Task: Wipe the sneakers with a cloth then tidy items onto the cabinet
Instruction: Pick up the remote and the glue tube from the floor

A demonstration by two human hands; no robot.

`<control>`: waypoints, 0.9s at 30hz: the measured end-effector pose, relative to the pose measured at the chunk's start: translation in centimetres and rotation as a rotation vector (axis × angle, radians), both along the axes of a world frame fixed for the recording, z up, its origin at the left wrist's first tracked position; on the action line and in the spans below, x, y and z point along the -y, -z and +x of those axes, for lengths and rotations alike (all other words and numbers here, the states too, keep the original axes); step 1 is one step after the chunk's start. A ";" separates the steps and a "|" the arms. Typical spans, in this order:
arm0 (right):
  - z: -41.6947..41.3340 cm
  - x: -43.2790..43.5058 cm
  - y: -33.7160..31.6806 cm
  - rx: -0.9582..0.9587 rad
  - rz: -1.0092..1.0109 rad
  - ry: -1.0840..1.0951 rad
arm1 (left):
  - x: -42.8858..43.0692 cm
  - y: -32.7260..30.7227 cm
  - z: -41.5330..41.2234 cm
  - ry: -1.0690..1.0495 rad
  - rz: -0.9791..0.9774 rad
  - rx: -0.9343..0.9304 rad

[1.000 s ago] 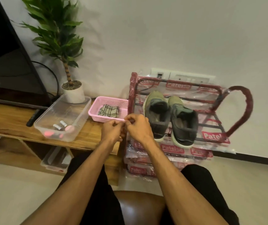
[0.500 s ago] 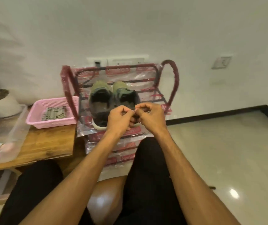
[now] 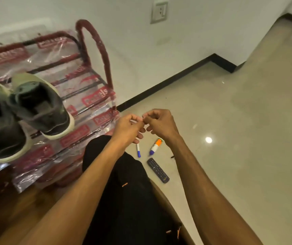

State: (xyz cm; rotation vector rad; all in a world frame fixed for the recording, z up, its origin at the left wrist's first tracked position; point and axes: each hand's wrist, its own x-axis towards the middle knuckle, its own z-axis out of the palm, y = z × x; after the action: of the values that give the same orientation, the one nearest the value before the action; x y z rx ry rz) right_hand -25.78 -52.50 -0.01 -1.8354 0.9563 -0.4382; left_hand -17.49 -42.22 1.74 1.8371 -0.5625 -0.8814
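A pair of dark grey and olive sneakers (image 3: 41, 106) stands on top of the red shoe rack (image 3: 95, 50), which is wrapped in clear printed plastic, at the left. My left hand (image 3: 127, 129) and my right hand (image 3: 161, 124) hover together above the floor right of the rack. Their fingers are curled and their fingertips touch each other, with nothing visible between them. On the floor just below the hands lie a white pen with a blue cap (image 3: 138, 150), a white and orange tube with a blue tip (image 3: 155, 146) and a black remote (image 3: 158, 170).
My knee in black trousers (image 3: 117, 174) is below the hands, over a brown seat (image 3: 166, 200). A glossy beige floor (image 3: 238, 121) stretches to the right, edged by a black skirting (image 3: 177, 75). A wall socket (image 3: 159, 12) sits high on the white wall.
My view has swung right and down: the pink basket and wooden cabinet have left the frame, and the pen, tube and remote on the floor have appeared. The hands stay joined at the fingertips.
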 end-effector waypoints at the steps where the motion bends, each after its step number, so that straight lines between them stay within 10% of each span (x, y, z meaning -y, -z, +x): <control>1: -0.5 0.7 0.6 -0.021 0.016 0.016 | 0.8 0.6 -0.2 0.021 0.026 -0.004; 27: -2.4 8.5 26.6 -0.535 0.364 0.171 | 12.7 17.9 2.0 0.316 0.626 -0.144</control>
State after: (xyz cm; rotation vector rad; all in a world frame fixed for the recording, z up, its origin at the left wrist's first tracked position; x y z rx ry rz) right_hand -28.14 -61.04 -26.64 -1.5626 1.4558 0.1398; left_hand -15.48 -54.95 -16.16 2.2446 -0.5289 -1.5197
